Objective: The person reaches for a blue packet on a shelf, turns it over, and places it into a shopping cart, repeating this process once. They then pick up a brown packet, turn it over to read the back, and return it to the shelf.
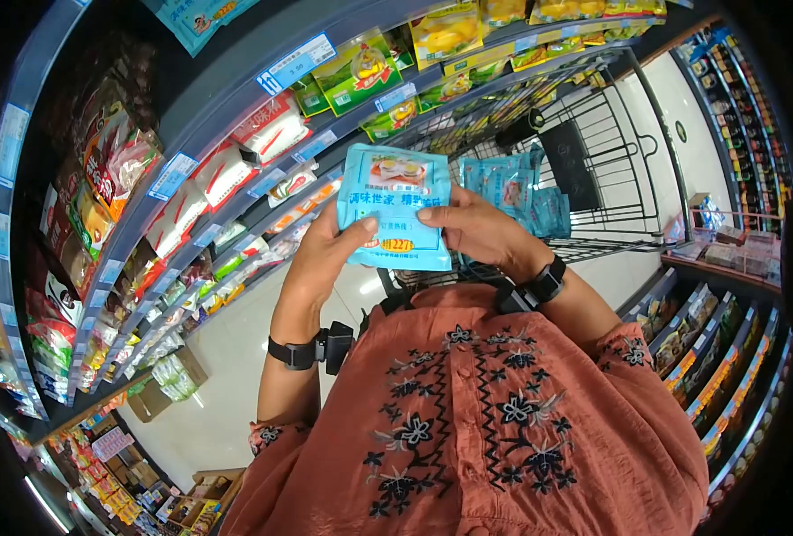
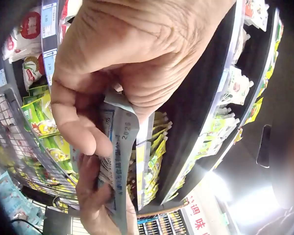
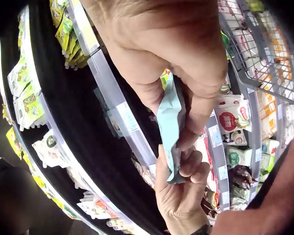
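Observation:
A flat, light blue seasoning packet (image 1: 398,174) with printed Chinese characters and a picture of food is held upright before the chest in the head view. My left hand (image 1: 318,255) pinches its left side, thumb across the printed front. The right hand (image 1: 486,234) grips the opposite side in the same way, with its fingers behind the packet. Seen edge-on in the left wrist view, the packet (image 2: 121,156) shows a printed side and date. In the right wrist view its plain blue edge (image 3: 169,120) lies between both hands' fingers.
Just beyond the right hand stands a wire shopping cart (image 1: 606,134) holding several similar blue packets (image 1: 503,183). Shelves of bagged goods with price tags (image 1: 296,64) curve along the left and front. A cardboard box (image 1: 151,402) sits on the floor at left; more shelving (image 1: 709,335) stands at right.

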### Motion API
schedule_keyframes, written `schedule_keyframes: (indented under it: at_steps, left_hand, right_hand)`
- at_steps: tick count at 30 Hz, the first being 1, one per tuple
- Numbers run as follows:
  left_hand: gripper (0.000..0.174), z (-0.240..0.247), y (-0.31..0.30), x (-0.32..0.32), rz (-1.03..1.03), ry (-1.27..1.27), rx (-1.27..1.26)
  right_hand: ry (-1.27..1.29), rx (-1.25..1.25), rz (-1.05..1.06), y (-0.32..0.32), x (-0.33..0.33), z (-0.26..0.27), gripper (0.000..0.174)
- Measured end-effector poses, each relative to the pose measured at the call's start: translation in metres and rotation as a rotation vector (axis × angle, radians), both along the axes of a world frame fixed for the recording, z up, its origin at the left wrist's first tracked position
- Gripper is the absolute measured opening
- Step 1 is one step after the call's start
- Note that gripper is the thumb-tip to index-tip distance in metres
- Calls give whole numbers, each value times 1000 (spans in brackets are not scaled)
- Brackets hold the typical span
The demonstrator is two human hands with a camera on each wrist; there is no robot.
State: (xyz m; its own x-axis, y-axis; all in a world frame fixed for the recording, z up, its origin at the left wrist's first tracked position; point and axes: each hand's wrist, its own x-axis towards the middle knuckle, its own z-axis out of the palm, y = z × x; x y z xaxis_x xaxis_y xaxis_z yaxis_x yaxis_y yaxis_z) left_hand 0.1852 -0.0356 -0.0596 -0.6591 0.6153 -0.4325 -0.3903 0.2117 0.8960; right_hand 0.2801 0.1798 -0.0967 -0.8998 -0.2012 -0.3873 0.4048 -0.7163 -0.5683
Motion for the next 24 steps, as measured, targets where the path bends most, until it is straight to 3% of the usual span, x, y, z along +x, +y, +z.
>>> schedule_keyframes:
  at_steps: [2, 8, 14, 19, 24]
  left_hand:
    - [41, -6, 5, 5, 68, 29, 88]
    - [43, 3, 21, -7, 164, -240, 258]
    - [43, 13, 38, -9, 173, -35, 261]
    - [43, 37, 49, -21, 187, 95, 268]
    - [43, 72, 61, -42, 137, 229, 250]
  right_hand:
    - [42, 111, -12, 5, 3, 2, 51]
    - [169, 405, 67, 19, 9, 35, 46]
    - [97, 634, 172, 31, 6, 82, 44]
    - [260, 782, 137, 52, -4, 84, 45]
    - [327, 862, 43, 67, -29, 108, 33]
